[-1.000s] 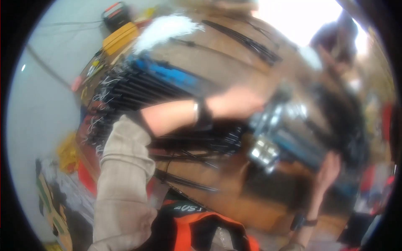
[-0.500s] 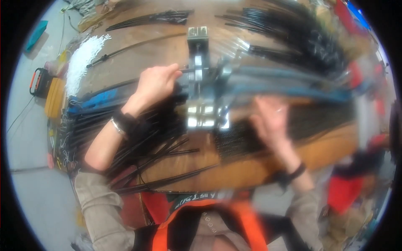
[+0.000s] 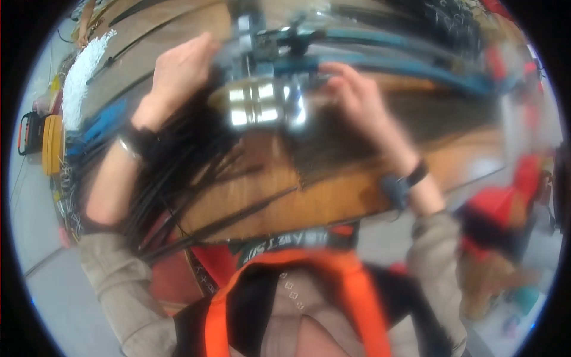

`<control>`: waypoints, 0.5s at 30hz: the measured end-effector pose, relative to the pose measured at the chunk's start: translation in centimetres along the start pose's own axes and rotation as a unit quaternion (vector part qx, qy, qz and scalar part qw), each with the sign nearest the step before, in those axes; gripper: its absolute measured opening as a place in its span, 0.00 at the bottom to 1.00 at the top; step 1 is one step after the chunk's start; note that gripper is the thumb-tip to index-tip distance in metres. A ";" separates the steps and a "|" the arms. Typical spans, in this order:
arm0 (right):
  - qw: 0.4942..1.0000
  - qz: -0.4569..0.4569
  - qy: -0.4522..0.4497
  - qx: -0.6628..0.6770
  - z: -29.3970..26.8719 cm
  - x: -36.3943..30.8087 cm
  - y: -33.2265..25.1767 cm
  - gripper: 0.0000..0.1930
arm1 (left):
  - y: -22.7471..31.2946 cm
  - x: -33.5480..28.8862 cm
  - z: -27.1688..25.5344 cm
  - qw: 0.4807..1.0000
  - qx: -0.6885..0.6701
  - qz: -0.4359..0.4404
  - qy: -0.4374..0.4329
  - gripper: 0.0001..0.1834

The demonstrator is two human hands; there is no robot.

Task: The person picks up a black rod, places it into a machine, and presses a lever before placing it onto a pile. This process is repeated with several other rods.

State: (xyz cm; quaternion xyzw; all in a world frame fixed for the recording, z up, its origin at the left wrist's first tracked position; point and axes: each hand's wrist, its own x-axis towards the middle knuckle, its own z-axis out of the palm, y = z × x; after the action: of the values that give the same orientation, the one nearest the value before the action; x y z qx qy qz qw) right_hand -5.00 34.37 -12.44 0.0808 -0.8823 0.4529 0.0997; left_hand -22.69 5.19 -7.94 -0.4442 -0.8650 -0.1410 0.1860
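In front of me stands a metal clamping fixture with shiny square blocks (image 3: 254, 104). Two long blue bars (image 3: 392, 62) run from it toward the right, smeared by motion. My left hand (image 3: 178, 74) is at the fixture's left side, its fingers closed round a thin black rod (image 3: 128, 90); the fingertips are blurred. To the right of the shiny blocks, my right hand (image 3: 360, 98) has its fingers partly stretched and apart, close to the lower blue bar. It holds nothing that I can see.
Many black rods (image 3: 178, 160) lie in a heap on the wooden tabletop (image 3: 244, 193). A bundle of white strips (image 3: 86, 77) lies at the far left, near a yellow box (image 3: 52, 144) and a black case (image 3: 30, 134). More black rods (image 3: 455, 30) are at the back right.
The whole view has shifted, so the fixture appears higher and further left. My right hand has risen toward the shiny blocks and the lower blue bar. My left hand stays beside the fixture.
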 end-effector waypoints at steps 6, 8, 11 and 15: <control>0.926 -0.212 -0.060 -0.307 2.8 -6.1 -4.1 0.25 | -11.0 -1.4 -0.2 0.994 0.093 0.055 -0.011 0.12; 0.946 -0.211 0.039 -0.243 3.0 -7.0 -2.9 0.23 | -12.8 -3.2 -0.8 0.991 0.107 0.012 -0.076 0.21; 0.936 -0.258 -0.012 -0.239 3.7 -8.0 -1.9 0.18 | -5.2 -3.3 -1.8 0.976 0.107 0.064 0.179 0.14; 0.937 -0.268 -0.033 -0.219 3.7 -7.5 -2.9 0.13 | 5.6 -12.8 -7.4 0.984 0.141 -0.064 -0.093 0.05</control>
State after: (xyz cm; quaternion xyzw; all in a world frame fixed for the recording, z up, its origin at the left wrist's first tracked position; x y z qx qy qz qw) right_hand 2.56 30.04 -14.11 0.3056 -0.9079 0.2019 0.2038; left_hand -9.77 -3.81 -6.57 -0.3687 -0.9163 0.0123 0.1561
